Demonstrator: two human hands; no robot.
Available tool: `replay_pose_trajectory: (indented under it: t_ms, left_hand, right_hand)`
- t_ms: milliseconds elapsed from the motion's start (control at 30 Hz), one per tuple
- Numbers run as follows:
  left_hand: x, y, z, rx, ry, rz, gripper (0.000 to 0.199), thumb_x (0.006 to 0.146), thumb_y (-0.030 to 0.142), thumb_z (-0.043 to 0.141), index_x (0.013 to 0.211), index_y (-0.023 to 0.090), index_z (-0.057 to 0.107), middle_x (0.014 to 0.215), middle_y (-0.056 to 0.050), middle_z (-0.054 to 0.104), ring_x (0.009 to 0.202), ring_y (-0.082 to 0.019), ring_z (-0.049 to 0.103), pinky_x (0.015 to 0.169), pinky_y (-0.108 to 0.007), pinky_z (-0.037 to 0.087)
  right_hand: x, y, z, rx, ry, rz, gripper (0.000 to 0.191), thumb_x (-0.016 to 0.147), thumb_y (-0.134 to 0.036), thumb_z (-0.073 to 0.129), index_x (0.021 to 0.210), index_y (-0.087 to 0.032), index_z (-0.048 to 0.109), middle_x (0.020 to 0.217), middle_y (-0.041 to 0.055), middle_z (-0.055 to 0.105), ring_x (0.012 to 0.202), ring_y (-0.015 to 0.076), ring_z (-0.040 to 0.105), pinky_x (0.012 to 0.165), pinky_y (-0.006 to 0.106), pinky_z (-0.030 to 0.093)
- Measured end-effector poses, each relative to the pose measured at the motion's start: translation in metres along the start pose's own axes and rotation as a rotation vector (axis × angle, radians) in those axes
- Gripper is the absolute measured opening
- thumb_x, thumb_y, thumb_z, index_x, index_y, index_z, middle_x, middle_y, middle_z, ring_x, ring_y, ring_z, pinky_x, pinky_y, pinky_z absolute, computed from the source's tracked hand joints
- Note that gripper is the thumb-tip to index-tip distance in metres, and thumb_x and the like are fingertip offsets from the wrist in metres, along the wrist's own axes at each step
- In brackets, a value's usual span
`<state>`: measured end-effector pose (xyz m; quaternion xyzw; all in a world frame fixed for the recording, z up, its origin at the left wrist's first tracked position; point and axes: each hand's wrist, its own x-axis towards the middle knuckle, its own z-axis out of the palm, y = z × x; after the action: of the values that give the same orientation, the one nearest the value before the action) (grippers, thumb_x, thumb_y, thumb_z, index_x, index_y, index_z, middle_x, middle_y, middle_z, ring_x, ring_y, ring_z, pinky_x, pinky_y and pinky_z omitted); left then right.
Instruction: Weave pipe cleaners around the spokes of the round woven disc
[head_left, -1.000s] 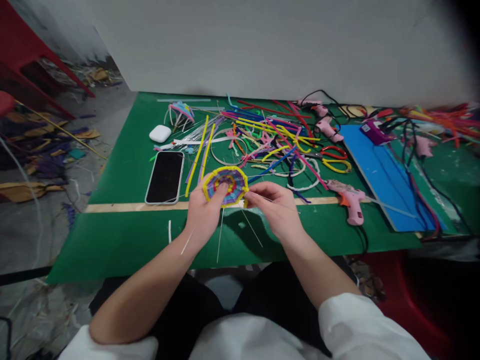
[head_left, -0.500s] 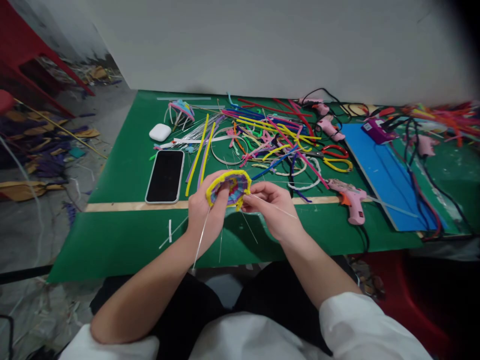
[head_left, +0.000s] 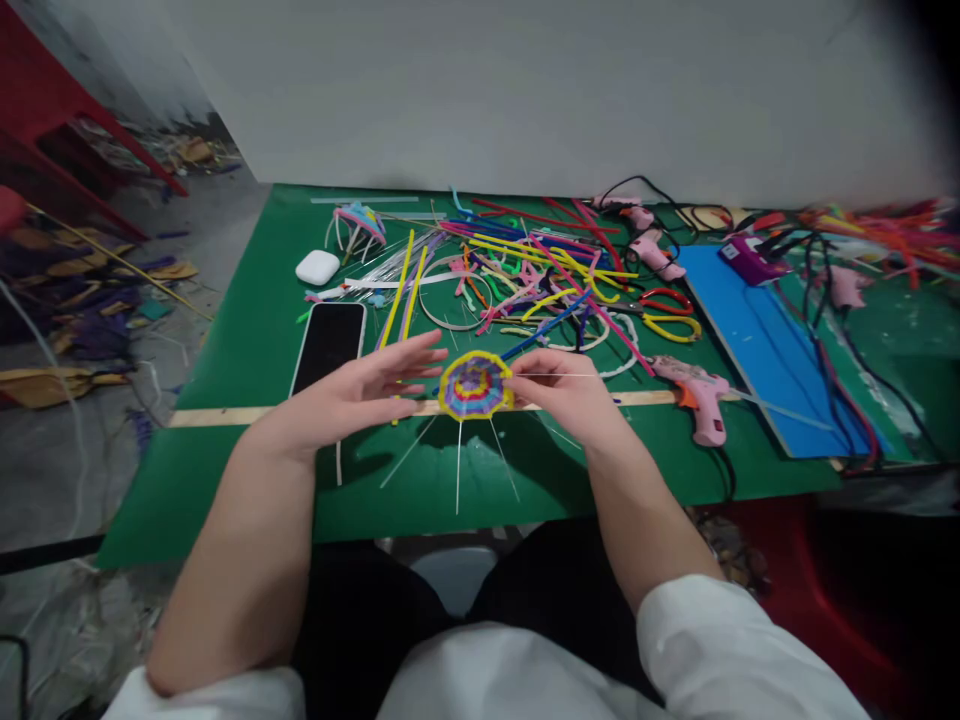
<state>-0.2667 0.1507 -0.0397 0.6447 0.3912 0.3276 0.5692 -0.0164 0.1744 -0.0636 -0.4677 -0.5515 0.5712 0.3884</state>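
Note:
A small round piece woven from pipe cleaners, ringed in yellow, purple, red and blue, hangs above the table edge with thin wire spokes sticking out of it. My right hand pinches its right rim between thumb and fingers. To its left, my left hand is open, fingers spread and apart from the piece. Beyond my left wrist a phone lies partly covered by that hand.
Loose coloured pipe cleaners pile up behind my hands. Red- and yellow-handled scissors and a pink glue gun lie to the right, near a blue board. A white earbud case and a small umbrella-like piece sit back left.
My left hand has let go of the woven piece and moved left, its fingers opening. The piece has turned to show its ringed face, still held by my right hand.

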Motion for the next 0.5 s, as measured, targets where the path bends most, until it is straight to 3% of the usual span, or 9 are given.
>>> replay_pose_trajectory:
  t_ms: [133,233,367,500]
  left_hand:
    - [0.004,-0.005,0.002,-0.148,-0.112,-0.065,0.058,0.074,0.032,0.065,0.129,0.030,0.047,0.131,-0.010,0.051,0.116,-0.029,0.052,0.088,-0.040,0.050]
    - [0.011,-0.011,0.017,-0.062,-0.173,-0.088,0.053,0.075,0.034,0.064,0.126,0.029,0.051,0.123,-0.009,0.058,0.107,-0.025,0.059,0.082,-0.035,0.053]
    - [0.019,-0.020,0.037,0.125,-0.064,-0.064,0.036,0.076,0.038,0.061,0.110,0.023,0.064,0.104,-0.006,0.068,0.091,-0.021,0.065,0.074,-0.028,0.055]
    - [0.022,-0.018,0.048,0.112,0.051,-0.088,0.027,0.080,0.040,0.054,0.091,0.020,0.069,0.086,-0.005,0.070,0.079,-0.019,0.066,0.066,-0.025,0.054]
  right_hand:
    - [-0.002,0.002,-0.002,-0.106,-0.185,0.016,0.013,0.067,-0.026,0.067,0.072,-0.015,0.064,0.059,-0.0020,0.061,0.053,0.0093,0.059,0.052,0.021,0.048]
    - [-0.004,0.002,0.000,-0.174,-0.267,0.017,0.011,0.070,-0.025,0.064,0.074,-0.015,0.064,0.060,-0.0014,0.062,0.055,0.0094,0.059,0.053,0.020,0.047]
    - [-0.006,-0.001,0.003,-0.182,-0.302,0.028,0.012,0.070,-0.026,0.066,0.074,-0.015,0.066,0.060,-0.0015,0.063,0.055,0.0089,0.059,0.053,0.020,0.047]
    - [-0.003,0.000,0.001,-0.039,-0.276,0.079,0.017,0.067,-0.028,0.070,0.077,-0.015,0.069,0.061,-0.0002,0.066,0.053,0.0097,0.061,0.052,0.021,0.050]
